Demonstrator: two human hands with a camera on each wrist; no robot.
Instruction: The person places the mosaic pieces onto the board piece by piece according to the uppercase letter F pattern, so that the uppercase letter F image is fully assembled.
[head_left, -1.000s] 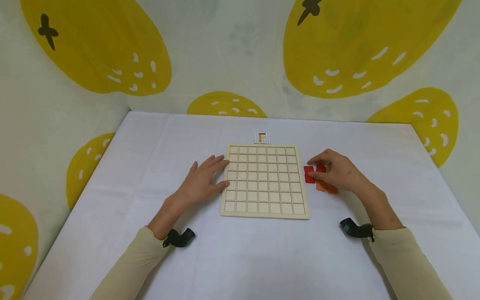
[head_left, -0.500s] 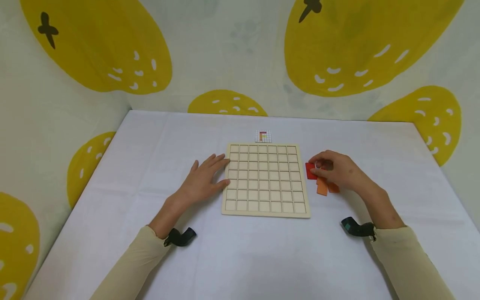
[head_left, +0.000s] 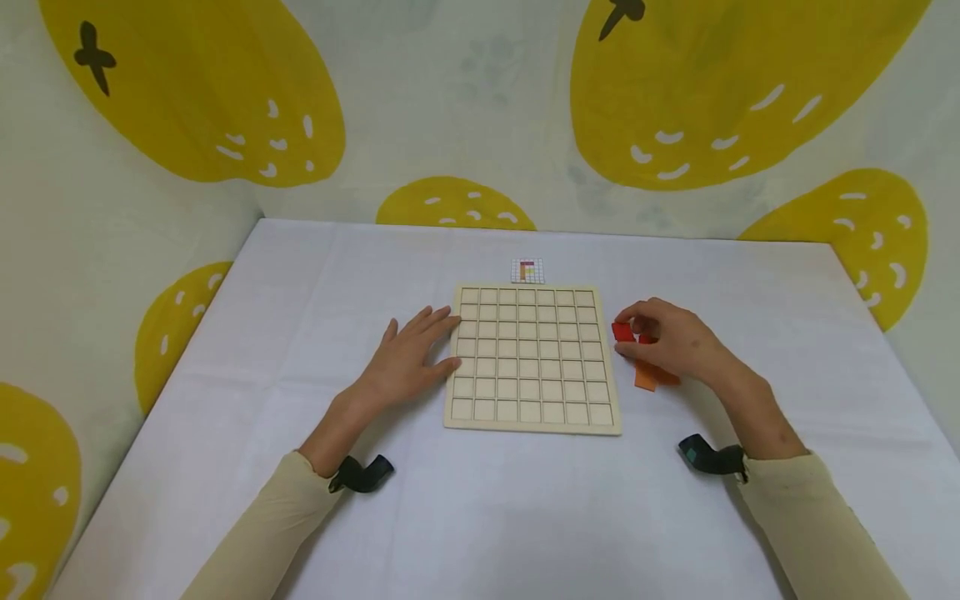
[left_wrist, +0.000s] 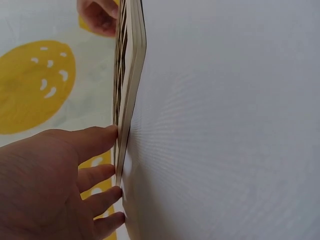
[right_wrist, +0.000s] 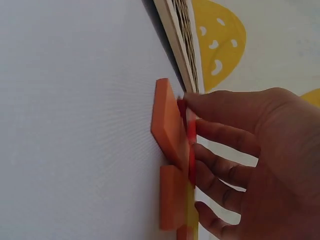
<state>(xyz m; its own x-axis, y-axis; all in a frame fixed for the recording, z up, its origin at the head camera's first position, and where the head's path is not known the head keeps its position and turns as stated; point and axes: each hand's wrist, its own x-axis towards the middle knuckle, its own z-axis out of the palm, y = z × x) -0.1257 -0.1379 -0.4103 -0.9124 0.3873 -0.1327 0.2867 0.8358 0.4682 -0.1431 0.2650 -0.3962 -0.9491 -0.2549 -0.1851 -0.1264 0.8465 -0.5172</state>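
Note:
A pale wooden grid board (head_left: pixel 531 358) lies mid-table. Along its left edge my left hand (head_left: pixel 405 362) rests with fingers fairly straight; in the left wrist view the thumb and fingertips touch the rim (left_wrist: pixel 131 85). Right of the board, my right hand (head_left: pixel 678 337) pinches a red tile (head_left: pixel 622 332) between thumb and fingers. Beneath that hand are more tiles: part of another red one, an orange tile (head_left: pixel 645 379) and a second orange one partly covered. The right wrist view shows orange tiles (right_wrist: pixel 167 115) standing nearest the camera, with a yellow tile (right_wrist: pixel 190 212) behind them.
A small printed card (head_left: pixel 527 271) with a coloured grid pattern lies just beyond the board's far edge. White cloth (head_left: pixel 487 508) covers the table. Behind it hangs a pale backdrop (head_left: pixel 465 100) with big yellow fruit shapes.
The right thumb and fingers have closed in on the red tile, which has shifted slightly away from me. Orange tiles under the hand were spread a little. The left hand stays at the board.

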